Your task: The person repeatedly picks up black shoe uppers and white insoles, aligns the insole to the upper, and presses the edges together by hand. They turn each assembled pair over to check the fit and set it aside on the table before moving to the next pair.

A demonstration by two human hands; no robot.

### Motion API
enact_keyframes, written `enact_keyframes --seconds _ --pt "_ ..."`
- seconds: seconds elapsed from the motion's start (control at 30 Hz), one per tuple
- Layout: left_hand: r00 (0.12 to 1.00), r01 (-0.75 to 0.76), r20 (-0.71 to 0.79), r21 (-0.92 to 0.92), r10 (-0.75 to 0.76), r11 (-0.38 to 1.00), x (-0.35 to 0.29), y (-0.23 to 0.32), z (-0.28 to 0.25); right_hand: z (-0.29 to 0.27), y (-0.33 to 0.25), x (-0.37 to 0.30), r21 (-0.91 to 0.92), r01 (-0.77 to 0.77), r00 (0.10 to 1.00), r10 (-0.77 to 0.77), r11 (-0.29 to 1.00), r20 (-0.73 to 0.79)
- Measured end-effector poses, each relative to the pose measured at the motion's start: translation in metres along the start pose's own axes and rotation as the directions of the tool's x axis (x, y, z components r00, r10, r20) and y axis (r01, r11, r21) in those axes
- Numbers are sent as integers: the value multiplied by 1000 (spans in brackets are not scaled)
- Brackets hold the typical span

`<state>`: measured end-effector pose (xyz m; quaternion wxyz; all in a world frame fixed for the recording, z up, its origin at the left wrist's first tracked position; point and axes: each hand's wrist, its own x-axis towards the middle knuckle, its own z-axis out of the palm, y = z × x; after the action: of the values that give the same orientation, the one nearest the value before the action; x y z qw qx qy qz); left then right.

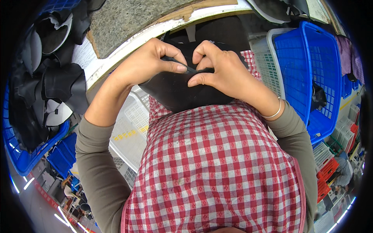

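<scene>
A piece of black leather-like material [182, 91] hangs in front of my checked apron, its upper edge pinched in both hands. My left hand [155, 60] grips that edge between thumb and fingers. Close beside it, my right hand [221, 68] pinches the same edge with thumb and bent forefinger. A narrow gap separates the two thumbs, and the edge looks folded there. The lower part of the black piece rests against the red and white checked apron [213, 163]. What lies behind the fingers is hidden.
Ahead is a worktable with a grey stone-like slab [124, 23] and a white edge. A blue basket [17, 155] heaped with black pieces [62, 83] stands at left. On the right are a blue crate [289, 54] and a pale crate [274, 58]. A white crate [130, 124] sits beside my left arm.
</scene>
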<state>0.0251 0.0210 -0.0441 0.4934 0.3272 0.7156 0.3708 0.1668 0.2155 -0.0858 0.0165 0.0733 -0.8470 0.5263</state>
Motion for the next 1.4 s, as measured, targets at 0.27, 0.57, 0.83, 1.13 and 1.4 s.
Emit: enact_keyframes --seconds 0.27,0.57,0.83,1.13,1.4 --pt "993 -79 87 -6 79 997 -8 -9 -14 2 0 4 111 -126 987 114 986 110" --pt "994 -104 25 -15 104 995 -15 1 -20 1 0 7 183 -144 980 114 973 163" --pt "992 -120 44 -20 121 993 -25 6 -21 2 1 12 169 -55 978 19 984 207" --pt "990 -127 68 21 126 992 -35 1 -24 6 -7 14 61 48 981 -59 997 187" --pt "967 -106 -243 -98 79 990 -66 -9 6 8 -8 21 -23 139 981 -134 990 137"
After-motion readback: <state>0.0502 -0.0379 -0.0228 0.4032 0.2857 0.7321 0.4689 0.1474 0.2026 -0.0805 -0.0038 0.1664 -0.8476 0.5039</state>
